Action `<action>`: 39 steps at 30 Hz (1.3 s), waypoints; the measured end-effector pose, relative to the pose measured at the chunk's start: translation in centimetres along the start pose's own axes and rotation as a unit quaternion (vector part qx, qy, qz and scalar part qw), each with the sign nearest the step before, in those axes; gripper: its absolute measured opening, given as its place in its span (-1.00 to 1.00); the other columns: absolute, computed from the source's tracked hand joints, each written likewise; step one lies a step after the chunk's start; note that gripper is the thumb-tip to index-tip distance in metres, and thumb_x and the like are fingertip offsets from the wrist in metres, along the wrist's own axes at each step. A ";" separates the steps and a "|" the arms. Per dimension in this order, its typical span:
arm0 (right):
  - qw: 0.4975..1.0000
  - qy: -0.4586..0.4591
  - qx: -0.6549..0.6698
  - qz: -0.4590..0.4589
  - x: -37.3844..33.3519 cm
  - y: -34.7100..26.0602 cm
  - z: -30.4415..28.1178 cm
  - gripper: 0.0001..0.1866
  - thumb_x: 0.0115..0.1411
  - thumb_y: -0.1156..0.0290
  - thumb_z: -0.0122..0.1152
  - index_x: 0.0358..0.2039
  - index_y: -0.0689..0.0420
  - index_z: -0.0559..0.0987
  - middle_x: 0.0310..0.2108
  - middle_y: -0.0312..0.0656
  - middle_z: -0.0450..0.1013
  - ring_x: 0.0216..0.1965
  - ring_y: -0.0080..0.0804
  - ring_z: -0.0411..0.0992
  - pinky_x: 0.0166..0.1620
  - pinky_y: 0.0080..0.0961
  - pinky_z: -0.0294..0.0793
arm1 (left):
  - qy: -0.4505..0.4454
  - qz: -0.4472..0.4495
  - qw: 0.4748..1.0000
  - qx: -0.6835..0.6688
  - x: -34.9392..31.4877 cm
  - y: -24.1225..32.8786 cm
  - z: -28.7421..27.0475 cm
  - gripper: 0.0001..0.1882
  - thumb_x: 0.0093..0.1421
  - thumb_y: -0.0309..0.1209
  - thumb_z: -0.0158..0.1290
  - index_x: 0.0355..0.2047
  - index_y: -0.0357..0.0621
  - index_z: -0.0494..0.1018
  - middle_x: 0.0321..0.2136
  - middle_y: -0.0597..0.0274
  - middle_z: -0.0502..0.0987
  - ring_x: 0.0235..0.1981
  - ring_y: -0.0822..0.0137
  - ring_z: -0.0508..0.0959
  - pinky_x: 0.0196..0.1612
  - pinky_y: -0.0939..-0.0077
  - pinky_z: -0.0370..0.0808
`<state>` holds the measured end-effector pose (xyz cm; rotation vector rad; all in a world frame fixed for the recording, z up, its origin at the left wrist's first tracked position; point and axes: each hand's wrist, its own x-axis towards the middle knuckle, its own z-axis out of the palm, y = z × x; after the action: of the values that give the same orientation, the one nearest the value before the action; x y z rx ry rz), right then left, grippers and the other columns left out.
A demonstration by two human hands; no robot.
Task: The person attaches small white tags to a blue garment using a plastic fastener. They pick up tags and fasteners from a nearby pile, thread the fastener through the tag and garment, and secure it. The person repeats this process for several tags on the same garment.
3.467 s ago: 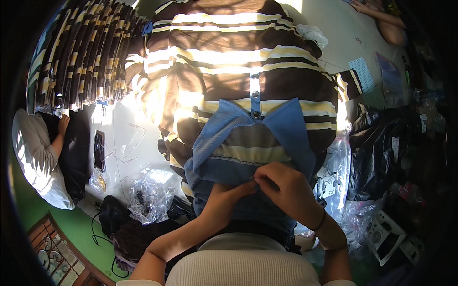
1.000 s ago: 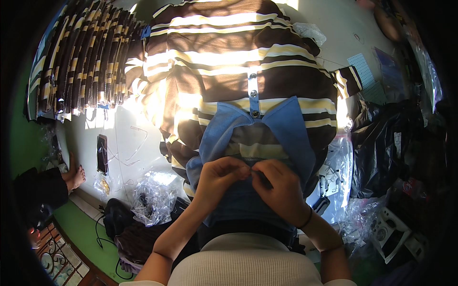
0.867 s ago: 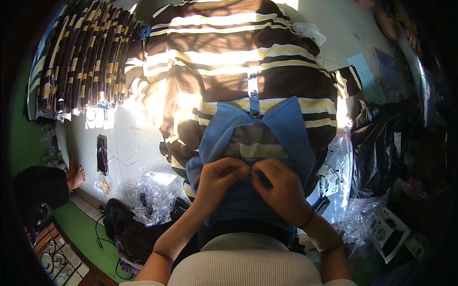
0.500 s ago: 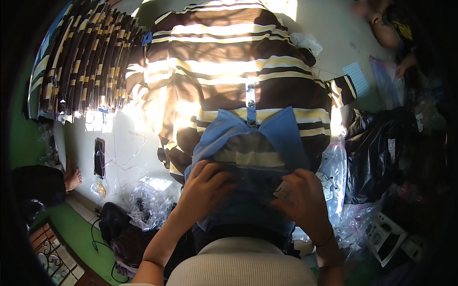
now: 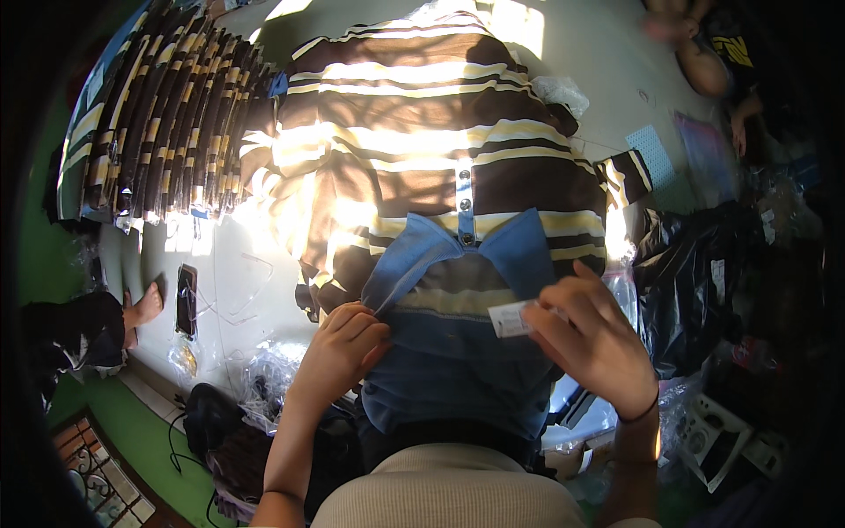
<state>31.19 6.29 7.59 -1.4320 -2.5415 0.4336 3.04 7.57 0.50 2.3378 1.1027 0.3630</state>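
A brown polo shirt (image 5: 431, 110) with cream and white stripes lies spread out before me, its collar toward me. The blue collar (image 5: 515, 251) is opened out on both sides of a short buttoned placket (image 5: 466, 205). My left hand (image 5: 348, 348) is closed on the shirt's fabric by the left collar wing, fingertips pinched together. In my right hand (image 5: 594, 343), a small white paper tag (image 5: 508, 320) with print is held between thumb and fingers, above the right part of the neck opening. Blue cloth (image 5: 458, 361) lies over my lap beneath the neckline.
A row of folded striped shirts in clear bags (image 5: 167, 132) stands at the far left. Nearby are a phone (image 5: 186, 299) and crumpled clear plastic (image 5: 268, 370). A black plastic bag (image 5: 682, 282) lies right. Other people sit at both sides; a bare foot (image 5: 145, 306) shows left.
My left hand has slid left to the collar's edge. My right hand has moved right and upward, and the white tag now sticks out clearly from its fingers.
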 end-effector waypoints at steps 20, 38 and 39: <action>0.975 0.044 0.172 0.136 -5.5 2.1 4.4 -0.76 -0.18 0.52 0.20 -0.40 0.13 0.49 -0.32 -0.19 0.36 -0.24 -0.22 0.32 -0.14 -0.38 0.29 | 0.117 -0.050 0.977 -0.173 1.1 -4.3 3.0 -0.62 -0.16 -0.56 -0.02 -0.22 -0.26 0.36 -0.26 0.05 0.42 -0.12 0.06 0.37 -0.02 0.25 0.23; 0.892 0.405 0.192 0.056 -6.0 2.0 5.8 -0.86 0.10 0.47 -0.06 -0.34 0.25 0.33 -0.49 -0.07 0.35 -0.52 -0.27 0.35 -0.44 -0.48 0.34 | 0.191 0.028 0.976 0.103 -0.2 -2.8 -3.0 -0.73 -0.30 -0.65 0.05 -0.47 -0.21 0.42 -0.55 0.15 0.40 -0.55 0.22 0.45 -0.46 0.44 0.42; 0.898 0.392 0.196 0.031 -6.8 1.8 5.3 -0.87 0.04 0.52 0.01 -0.36 0.24 0.35 -0.51 -0.08 0.35 -0.54 -0.25 0.35 -0.47 -0.45 0.36 | 0.218 0.017 0.969 0.115 -0.8 -2.8 -3.3 -0.67 -0.34 -0.65 0.01 -0.44 -0.21 0.43 -0.53 0.15 0.40 -0.49 0.21 0.44 -0.41 0.45 0.41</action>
<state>34.50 0.48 1.82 -1.1999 -1.6573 0.2715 -0.72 9.56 1.61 2.5516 1.3691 0.8339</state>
